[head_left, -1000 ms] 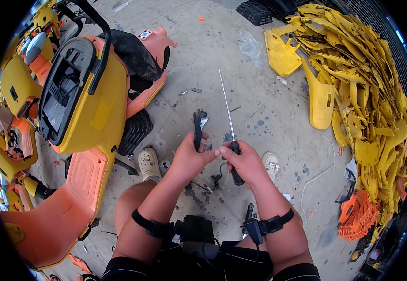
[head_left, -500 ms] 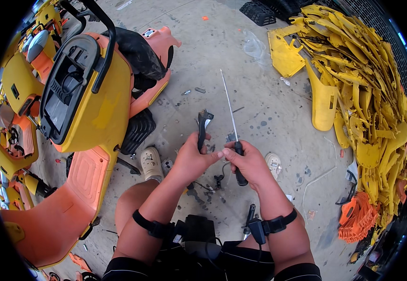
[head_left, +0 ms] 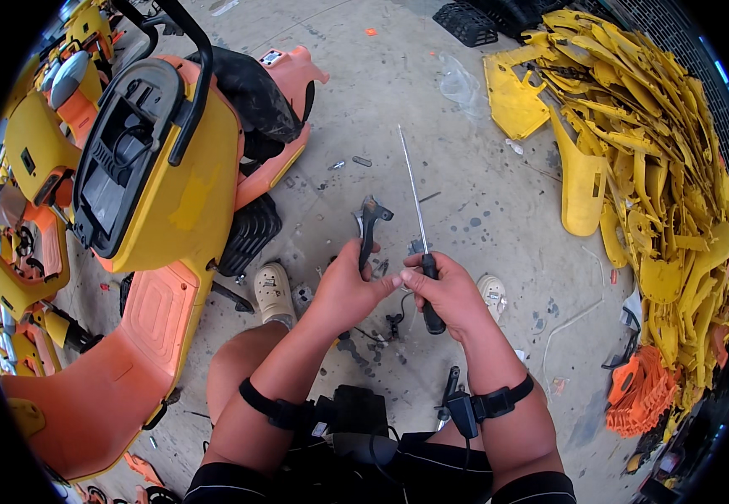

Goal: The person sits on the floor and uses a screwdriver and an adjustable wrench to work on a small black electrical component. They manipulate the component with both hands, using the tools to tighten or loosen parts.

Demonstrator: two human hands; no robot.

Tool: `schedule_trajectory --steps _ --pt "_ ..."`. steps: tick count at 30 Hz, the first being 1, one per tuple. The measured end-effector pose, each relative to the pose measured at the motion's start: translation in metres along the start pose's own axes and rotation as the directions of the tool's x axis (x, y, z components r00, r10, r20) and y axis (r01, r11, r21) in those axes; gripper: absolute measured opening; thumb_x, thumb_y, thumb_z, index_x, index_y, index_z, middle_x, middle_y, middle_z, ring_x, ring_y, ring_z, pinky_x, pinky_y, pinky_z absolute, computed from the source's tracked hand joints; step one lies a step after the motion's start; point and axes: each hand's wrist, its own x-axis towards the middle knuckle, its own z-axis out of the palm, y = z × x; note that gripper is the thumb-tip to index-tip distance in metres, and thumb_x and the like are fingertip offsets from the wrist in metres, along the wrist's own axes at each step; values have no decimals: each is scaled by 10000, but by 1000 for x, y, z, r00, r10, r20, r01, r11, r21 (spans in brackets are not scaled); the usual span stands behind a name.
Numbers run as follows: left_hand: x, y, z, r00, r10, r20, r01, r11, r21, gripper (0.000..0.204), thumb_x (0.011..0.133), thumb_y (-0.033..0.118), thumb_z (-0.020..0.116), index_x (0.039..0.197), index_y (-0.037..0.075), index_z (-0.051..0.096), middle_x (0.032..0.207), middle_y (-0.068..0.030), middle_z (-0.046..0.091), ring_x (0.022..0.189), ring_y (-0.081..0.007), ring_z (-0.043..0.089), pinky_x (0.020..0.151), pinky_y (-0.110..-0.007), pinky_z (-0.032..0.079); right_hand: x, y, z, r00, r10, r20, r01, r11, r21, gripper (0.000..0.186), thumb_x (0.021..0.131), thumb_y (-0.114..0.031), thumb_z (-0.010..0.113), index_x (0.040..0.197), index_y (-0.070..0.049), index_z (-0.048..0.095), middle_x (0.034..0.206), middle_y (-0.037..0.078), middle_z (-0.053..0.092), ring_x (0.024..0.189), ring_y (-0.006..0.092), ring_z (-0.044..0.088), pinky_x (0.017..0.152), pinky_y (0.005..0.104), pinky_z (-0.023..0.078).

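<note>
My left hand (head_left: 348, 290) is closed around one end of a dark, curved part that looks like a brake lever (head_left: 370, 220); its wider, forked end points away from me. In my right hand (head_left: 453, 296) is a long screwdriver (head_left: 434, 319), gripped by its black handle. Its thin metal shaft slants up and slightly left, the tip well clear of the lever. Both thumbs nearly meet between the two things. Beneath my hands, a small dark part with a cable (head_left: 394, 323) lies on the concrete floor.
A yellow and orange scooter body (head_left: 184, 185) stands close on my left, more behind it. To the right rises a large heap of yellow panels (head_left: 675, 168), with stacked orange parts (head_left: 642, 391) at its near end. Another tool (head_left: 448, 395) lies near my right forearm.
The lever has turned in my left hand, so its wide end now shows more broadly and reaches to the right. The screwdriver and my right hand look nearly unmoved.
</note>
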Motion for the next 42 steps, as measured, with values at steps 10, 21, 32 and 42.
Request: schedule_trajectory --steps 10,21,32,42 --pt "-2 -2 6 1000 -19 -1 19 989 148 493 841 145 799 1269 23 585 738 -38 530 671 -189 550 638 -363 466 3 -6 -2 999 46 -5 -45 991 124 335 968 -234 768 1196 -29 633 912 23 646 685 93 588 625 274 501" --pt "-4 -8 15 993 87 83 -109 945 308 436 870 221 769 1222 24 604 764 -102 599 708 -289 632 646 -425 490 8 -1 -6 996 44 -73 -32 987 155 374 1004 -422 720 1047 -60 639 884 24 646 662 95 582 601 275 492" --pt "-3 -8 16 990 95 109 -127 929 347 480 879 255 757 1267 13 611 800 -126 637 760 -325 670 682 -438 515 12 -2 -5 990 10 -137 22 973 228 276 1013 -292 721 1054 -39 618 835 29 625 617 109 581 554 276 498" --pt "1 -6 15 990 104 95 -132 920 368 524 878 263 763 1299 -5 604 875 -156 675 842 -360 689 741 -455 535 16 -4 -3 988 10 -155 23 977 210 239 1026 -250 694 1059 -30 609 834 34 625 624 117 583 565 284 496"
